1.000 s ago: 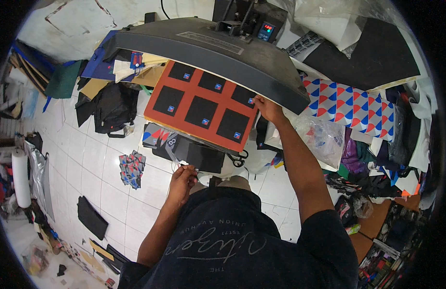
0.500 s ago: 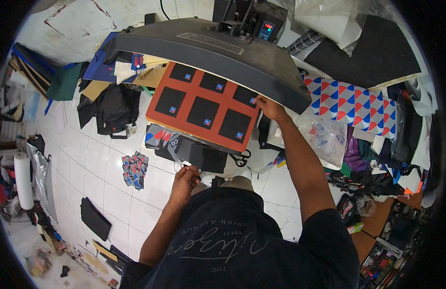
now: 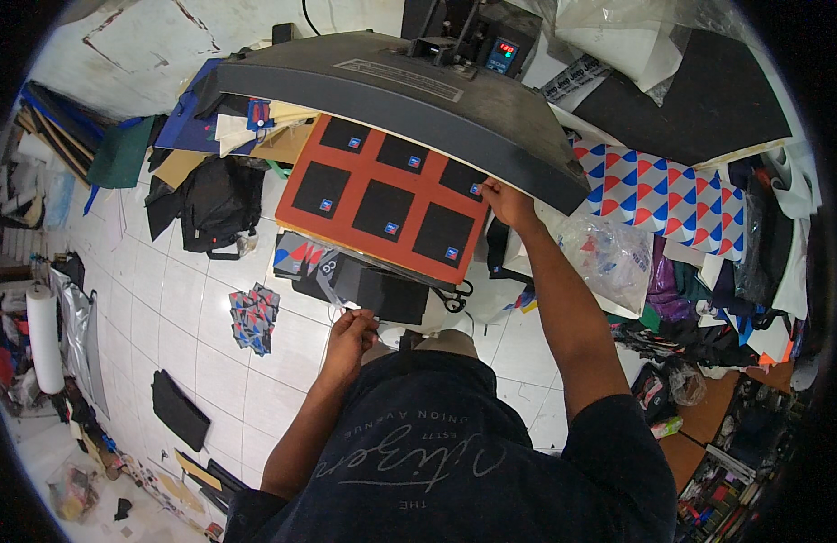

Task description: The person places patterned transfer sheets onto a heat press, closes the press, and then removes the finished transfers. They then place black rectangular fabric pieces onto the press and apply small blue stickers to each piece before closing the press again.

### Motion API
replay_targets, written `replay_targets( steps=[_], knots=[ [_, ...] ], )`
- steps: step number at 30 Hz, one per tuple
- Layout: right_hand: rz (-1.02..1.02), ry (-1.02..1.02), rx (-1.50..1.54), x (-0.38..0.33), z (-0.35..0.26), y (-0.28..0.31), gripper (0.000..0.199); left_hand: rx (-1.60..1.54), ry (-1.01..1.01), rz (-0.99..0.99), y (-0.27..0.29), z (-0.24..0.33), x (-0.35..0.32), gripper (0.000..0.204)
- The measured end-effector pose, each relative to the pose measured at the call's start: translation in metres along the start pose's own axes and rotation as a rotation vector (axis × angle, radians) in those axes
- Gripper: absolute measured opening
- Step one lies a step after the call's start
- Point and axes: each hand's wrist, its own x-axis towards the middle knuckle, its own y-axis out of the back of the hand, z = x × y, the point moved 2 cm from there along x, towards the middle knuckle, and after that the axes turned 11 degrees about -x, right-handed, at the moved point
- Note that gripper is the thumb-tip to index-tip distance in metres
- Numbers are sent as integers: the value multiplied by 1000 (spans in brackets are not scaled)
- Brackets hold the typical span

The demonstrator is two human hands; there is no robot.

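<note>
Under the raised black plate of a heat press (image 3: 400,81) lies an orange-red pad (image 3: 342,199) with several black fabric squares (image 3: 382,206) in two rows. Each square has a small blue-and-red label (image 3: 392,228) near its lower right corner. My right hand (image 3: 509,203) reaches over the pad's right edge, fingertips pinched together at the label of the far right square; whether they grip it is hidden. My left hand (image 3: 351,338) is closed in front of my waist, close to a thin pale strip (image 3: 333,291). What its fingers hold is too small to make out.
Below the pad are black sheets (image 3: 391,297) and black-handled scissors (image 3: 455,297). A pile of patterned pieces (image 3: 254,319) lies on the tiled floor at left, near a black bag (image 3: 221,204). At right are a clear plastic bag (image 3: 604,253) and a patterned sheet (image 3: 658,195).
Both hands stay almost where they were, the right fingertips still at the far right label. The whole view has shifted very slightly.
</note>
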Motion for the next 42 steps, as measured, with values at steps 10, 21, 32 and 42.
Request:
replay_targets(
  steps=[10,21,32,42],
  knots=[
    [37,-33,-51,-3,1,-5,18,44,-14,-14,3,0,0,19],
    [128,2,-106,-4,-8,3,16,79,0,15,5,-1,-2,15],
    [293,130,-183,-12,-4,28,34,75,-13,11,9,-5,-8,19],
    [-33,9,-98,-24,-32,46,49,95,-17,12,4,0,1,16]
  ],
)
